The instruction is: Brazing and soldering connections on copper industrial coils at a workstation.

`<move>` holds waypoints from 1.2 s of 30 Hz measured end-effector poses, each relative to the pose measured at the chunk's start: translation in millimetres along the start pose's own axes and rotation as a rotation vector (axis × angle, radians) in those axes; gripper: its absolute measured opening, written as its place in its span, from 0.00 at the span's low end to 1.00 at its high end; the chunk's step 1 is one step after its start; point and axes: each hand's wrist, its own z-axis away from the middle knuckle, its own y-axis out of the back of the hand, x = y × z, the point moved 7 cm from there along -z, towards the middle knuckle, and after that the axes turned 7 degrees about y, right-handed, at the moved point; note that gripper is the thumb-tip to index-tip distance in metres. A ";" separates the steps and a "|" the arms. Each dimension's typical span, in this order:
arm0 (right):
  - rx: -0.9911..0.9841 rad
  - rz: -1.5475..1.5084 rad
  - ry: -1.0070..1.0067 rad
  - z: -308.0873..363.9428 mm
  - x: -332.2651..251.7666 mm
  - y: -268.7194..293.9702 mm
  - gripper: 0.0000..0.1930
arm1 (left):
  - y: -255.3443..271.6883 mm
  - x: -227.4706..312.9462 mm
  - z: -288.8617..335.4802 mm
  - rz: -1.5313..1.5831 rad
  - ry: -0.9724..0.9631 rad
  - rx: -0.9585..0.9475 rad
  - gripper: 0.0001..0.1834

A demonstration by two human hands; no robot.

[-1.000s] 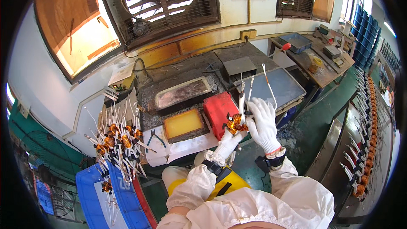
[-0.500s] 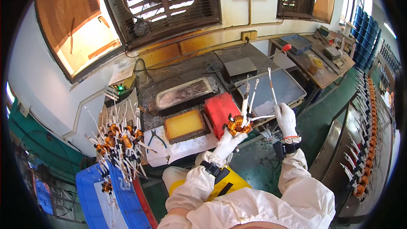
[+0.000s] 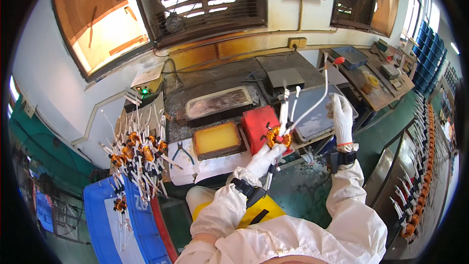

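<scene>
Copper coil (image 3: 286, 140), gripped by left hand (image 3: 266, 160), points its longest lead (image 3: 326, 81) up-right beside right hand (image 3: 342, 117), hold unclear.

My left fingers (image 3: 276, 151) hold a copper-orange ring coil (image 3: 287, 140), its white leads (image 3: 284, 110) extending far, one curving right.

The left arm (image 3: 220, 210) bends and points up and to the right. The left hand (image 3: 264, 161) wears a white glove (image 3: 255, 167), and its fingers are closed in a grip. The right arm (image 3: 349, 188) points nearly straight ahead. The right hand (image 3: 340, 115) is farther out than the left, with its fingers bent; how tightly is hard to see. Both arms have loose white sleeves, and each wrist has a black band (image 3: 341, 160). The hands are well apart.
</scene>
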 end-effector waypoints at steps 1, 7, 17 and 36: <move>-0.025 0.001 0.029 0.5 3.8 -5.8 0.16 | 7.4 3.9 1.4 0.106 -0.020 -0.007 0.18; -0.262 0.025 -0.013 30.0 35.3 -61.8 0.15 | 69.9 33.8 18.3 0.273 -0.162 0.095 0.14; -0.561 0.006 -0.088 75.9 85.5 -184.8 0.11 | 230.9 19.3 102.6 0.373 -0.288 0.568 0.16; -0.538 0.172 -0.002 86.4 117.3 -201.9 0.10 | 465.9 24.7 228.7 0.210 -0.562 1.166 0.12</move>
